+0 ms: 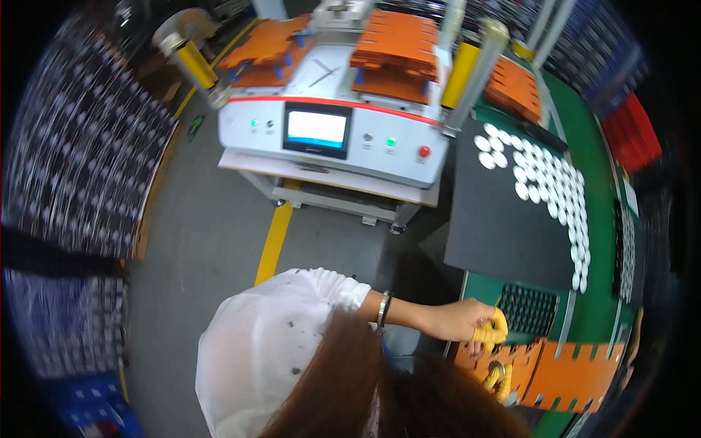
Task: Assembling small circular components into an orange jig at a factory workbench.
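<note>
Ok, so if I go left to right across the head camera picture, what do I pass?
Yellow floor stripe → machine screen → red button → black mat → white round discs → red crates.

**Colours at your station**

Your fingers wear yellow cots. You've got orange trays, a green table, a black mat with white discs, a white shirt, and a grey floor with a yellow stripe.
</note>
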